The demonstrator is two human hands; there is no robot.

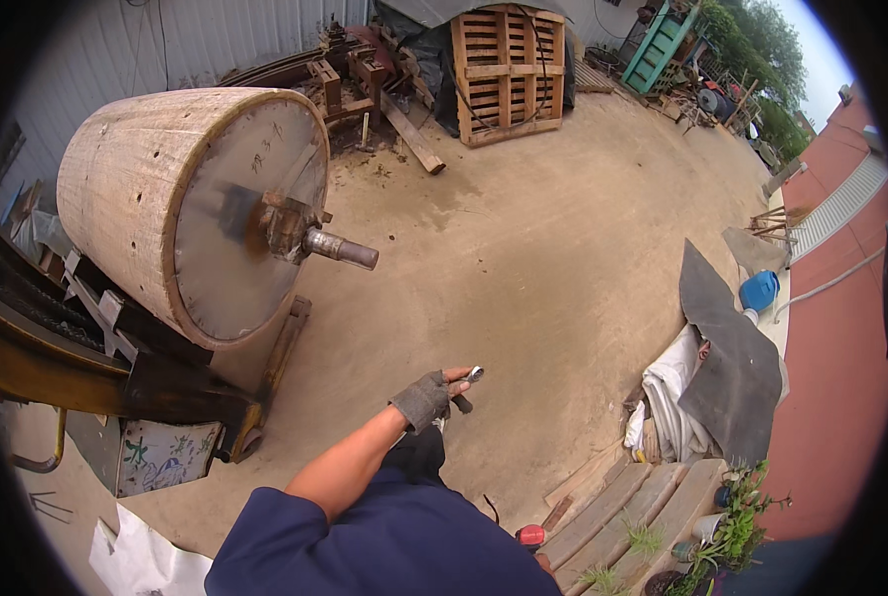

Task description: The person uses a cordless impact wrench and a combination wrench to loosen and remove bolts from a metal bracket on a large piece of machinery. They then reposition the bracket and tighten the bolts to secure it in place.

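Note:
My left hand [426, 398], in a dark grey fingerless glove, is stretched forward over the concrete floor. Its fingers close round a small metal tool with a shiny round head [476, 374]; a short dark piece shows below it, and the exact kind is unclear. Low in the view, beside my body, a red-topped object [530, 536] sits against the wooden planks. Just under it shows a sliver of skin of my right hand or arm [544, 563], its fingers hidden. A large wooden drum [136, 189] with a metal end disc and a protruding shaft [340, 248] stands to the left.
A yellow-and-black lifting machine [76, 382] stands under the drum. At the back, a wooden pallet [509, 74] leans near scrap metal and a loose beam [412, 134]. On the right are a dark sheet [727, 368], white sacks [674, 392], planks [618, 512] and potted plants [737, 536].

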